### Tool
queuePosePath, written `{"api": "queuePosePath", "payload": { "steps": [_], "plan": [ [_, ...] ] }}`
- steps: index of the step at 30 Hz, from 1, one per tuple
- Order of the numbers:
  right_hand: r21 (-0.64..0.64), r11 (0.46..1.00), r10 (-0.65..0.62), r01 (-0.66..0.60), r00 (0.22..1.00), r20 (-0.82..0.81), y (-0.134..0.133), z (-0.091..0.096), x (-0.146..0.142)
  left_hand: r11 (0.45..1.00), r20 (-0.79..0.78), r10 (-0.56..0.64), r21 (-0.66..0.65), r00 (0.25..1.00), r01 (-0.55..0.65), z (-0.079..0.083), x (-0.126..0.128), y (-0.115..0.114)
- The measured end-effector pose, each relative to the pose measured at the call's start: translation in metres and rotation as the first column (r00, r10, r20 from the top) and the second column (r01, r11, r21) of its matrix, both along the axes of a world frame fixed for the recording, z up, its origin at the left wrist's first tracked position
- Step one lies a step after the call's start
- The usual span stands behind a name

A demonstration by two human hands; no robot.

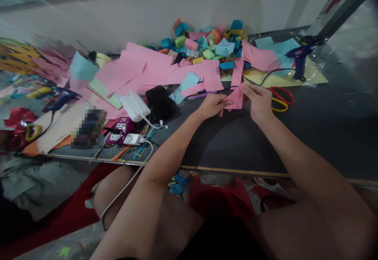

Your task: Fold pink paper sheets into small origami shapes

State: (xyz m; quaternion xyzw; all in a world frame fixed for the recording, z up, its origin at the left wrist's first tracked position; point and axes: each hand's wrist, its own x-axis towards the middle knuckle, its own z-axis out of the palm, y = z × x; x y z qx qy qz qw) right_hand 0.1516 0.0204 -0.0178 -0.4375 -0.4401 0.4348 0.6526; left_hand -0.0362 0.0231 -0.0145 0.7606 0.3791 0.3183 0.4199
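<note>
A small pink paper strip (237, 98) is held between both hands just above the dark table (236, 142). My left hand (213, 105) pinches its left edge with closed fingers. My right hand (257, 101) grips its right side, thumb and fingers curled on the paper. Red and yellow scissors (281, 96) lie just right of my right hand. A purple pen (202, 95) lies behind my left hand.
Pink paper sheets (141, 69) and a pile of folded coloured paper pieces (206, 41) fill the back. A blue glue gun (299, 57) stands on yellow paper at the right. A white power bank (135, 106), a black phone (159, 103) and chargers lie left.
</note>
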Motion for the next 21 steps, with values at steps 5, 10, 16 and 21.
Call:
{"api": "queuePosePath", "payload": {
  "steps": [5,10,16,21],
  "plan": [
    [0.021,1.0,-0.004,0.004,1.0,-0.018,0.004,0.0,0.004,0.996,-0.059,0.055,-0.068,0.997,-0.058,0.005,-0.002,-0.001],
    [0.083,0.994,-0.065,0.065,0.998,-0.006,0.01,-0.003,0.009,0.977,0.025,-0.044,-0.207,0.999,0.048,0.008,-0.005,0.003],
    [0.101,0.991,-0.09,0.089,0.996,0.003,0.011,-0.003,0.012,0.947,0.052,-0.072,-0.309,0.996,0.085,0.014,-0.005,0.002],
    [0.11,0.991,-0.089,0.082,0.994,0.057,0.014,-0.006,0.014,0.936,0.012,-0.066,-0.345,0.998,0.066,0.018,-0.005,-0.002]
  ]
}}
